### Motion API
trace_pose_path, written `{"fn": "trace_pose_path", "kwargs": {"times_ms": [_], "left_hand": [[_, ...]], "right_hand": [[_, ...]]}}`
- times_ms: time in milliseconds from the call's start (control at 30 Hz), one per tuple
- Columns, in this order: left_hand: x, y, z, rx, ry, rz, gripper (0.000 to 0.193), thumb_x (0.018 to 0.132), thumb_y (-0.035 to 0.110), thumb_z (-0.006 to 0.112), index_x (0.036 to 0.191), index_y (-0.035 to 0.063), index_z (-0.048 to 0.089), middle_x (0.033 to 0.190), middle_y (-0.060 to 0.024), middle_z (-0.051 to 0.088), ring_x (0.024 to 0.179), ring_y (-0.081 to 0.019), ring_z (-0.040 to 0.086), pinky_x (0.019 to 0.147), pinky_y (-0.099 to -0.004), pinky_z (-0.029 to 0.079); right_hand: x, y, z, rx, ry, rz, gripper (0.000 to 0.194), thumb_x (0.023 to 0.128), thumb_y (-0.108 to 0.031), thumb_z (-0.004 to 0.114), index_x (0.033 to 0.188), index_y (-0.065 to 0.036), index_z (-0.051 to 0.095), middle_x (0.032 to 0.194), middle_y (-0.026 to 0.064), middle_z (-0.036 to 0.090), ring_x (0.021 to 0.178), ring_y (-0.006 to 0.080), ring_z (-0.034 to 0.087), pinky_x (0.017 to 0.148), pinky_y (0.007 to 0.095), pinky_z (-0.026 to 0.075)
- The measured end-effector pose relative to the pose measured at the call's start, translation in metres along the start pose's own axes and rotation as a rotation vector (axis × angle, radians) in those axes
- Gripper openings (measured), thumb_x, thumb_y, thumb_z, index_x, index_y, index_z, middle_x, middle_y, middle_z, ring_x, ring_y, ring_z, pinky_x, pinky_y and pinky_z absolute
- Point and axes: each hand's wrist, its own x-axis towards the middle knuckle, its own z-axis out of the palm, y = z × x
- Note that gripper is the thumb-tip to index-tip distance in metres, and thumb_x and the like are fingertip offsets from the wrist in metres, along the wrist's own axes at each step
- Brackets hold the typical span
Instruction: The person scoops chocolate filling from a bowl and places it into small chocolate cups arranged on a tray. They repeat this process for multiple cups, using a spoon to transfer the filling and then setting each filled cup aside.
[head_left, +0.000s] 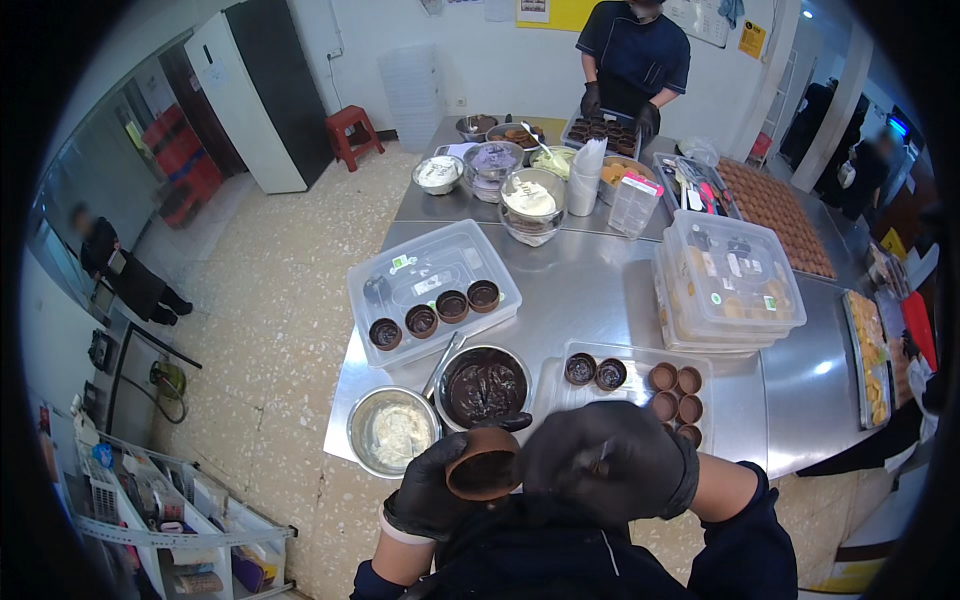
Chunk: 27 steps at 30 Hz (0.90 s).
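In my left hand (429, 486), black-gloved, is a brown chocolate tart shell (486, 444), tilted so its hollow faces me. My right hand (611, 459), also gloved, is curled close beside the shell; a small shiny spot shows at its fingers, but whether it grips something is unclear. Just beyond stands a steel bowl of glossy dark chocolate (484, 386), with a metal utensil handle (444, 365) beside it. Left of that is a bowl of pale cream (401, 435). Several chocolate-lined shells (452, 306) sit on a plastic lid (420, 262). A clear tray (630, 367) holds two lined shells (595, 369) and several plainer shells (676, 394).
Stacked plastic boxes (727, 292) stand at right. Farther back are bowls of cream (531, 199), a clear container (635, 208) and a utensil box (694, 187). A co-worker (634, 56) handles a shell-filled tray across the table. Brown rounds (780, 217) cover a tray at far right.
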Motion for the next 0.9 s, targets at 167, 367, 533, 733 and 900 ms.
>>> {"fn": "trace_pose_path", "kwargs": {"times_ms": [167, 367, 533, 733, 900], "left_hand": [[0.001, 0.002, 0.005, 0.009, -0.104, -0.045, 0.059, 0.085, 0.044, 0.045, 0.121, -0.0026, 0.042, 0.106, -0.0183, 0.056, 0.09, -0.0268, 0.058, 0.071, -0.0378, 0.05], [0.005, -0.004, 0.005, 0.019, 0.14, 0.033, 0.059, 0.084, 0.042, 0.045, 0.118, -0.0057, 0.043, 0.108, -0.0193, 0.056, 0.089, -0.0279, 0.059, 0.07, -0.0389, 0.051], [0.003, -0.001, 0.0, -0.11, -0.091, -0.005, 0.059, 0.079, 0.038, 0.05, 0.119, -0.0052, 0.043, 0.109, -0.0203, 0.055, 0.097, -0.0293, 0.057, 0.081, -0.0392, 0.048], [-0.004, -0.005, 0.006, -0.014, 0.072, -0.007, 0.06, 0.077, 0.035, 0.055, 0.12, -0.005, 0.042, 0.11, -0.0207, 0.055, 0.099, -0.0296, 0.056, 0.083, -0.0395, 0.047], [-0.001, -0.008, 0.006, 0.01, 0.071, 0.02, 0.06, 0.077, 0.035, 0.054, 0.12, -0.0057, 0.042, 0.111, -0.0199, 0.054, 0.099, -0.0289, 0.056, 0.084, -0.0387, 0.047]], "right_hand": [[-0.006, -0.003, -0.005, -0.064, 0.031, 0.109, 0.015, 0.072, 0.007, 0.061, 0.081, -0.004, 0.056, 0.079, 0.0098, 0.063, 0.072, 0.0217, 0.064, 0.061, 0.0298, 0.051], [-0.008, 0.004, -0.002, -0.192, -0.137, -0.278, 0.028, 0.067, 0.0, 0.063, 0.092, -0.007, 0.054, 0.087, 0.0069, 0.06, 0.08, 0.0223, 0.061, 0.062, 0.0327, 0.048], [-0.011, 0.0, -0.004, -0.015, 0.142, 0.115, 0.021, 0.065, 0.0, 0.065, 0.084, -0.005, 0.059, 0.081, 0.006, 0.061, 0.074, 0.0207, 0.062, 0.062, 0.0296, 0.049], [-0.011, -0.002, -0.004, -0.157, -0.006, 0.044, 0.019, 0.069, 0.007, 0.065, 0.082, -0.004, 0.056, 0.082, 0.0073, 0.061, 0.076, 0.0196, 0.063, 0.065, 0.0285, 0.05], [-0.008, 0.0, -0.004, -0.106, -0.137, 0.003, 0.024, 0.068, 0.009, 0.065, 0.086, -0.002, 0.056, 0.081, 0.0084, 0.061, 0.072, 0.019, 0.063, 0.062, 0.0274, 0.05]]}}
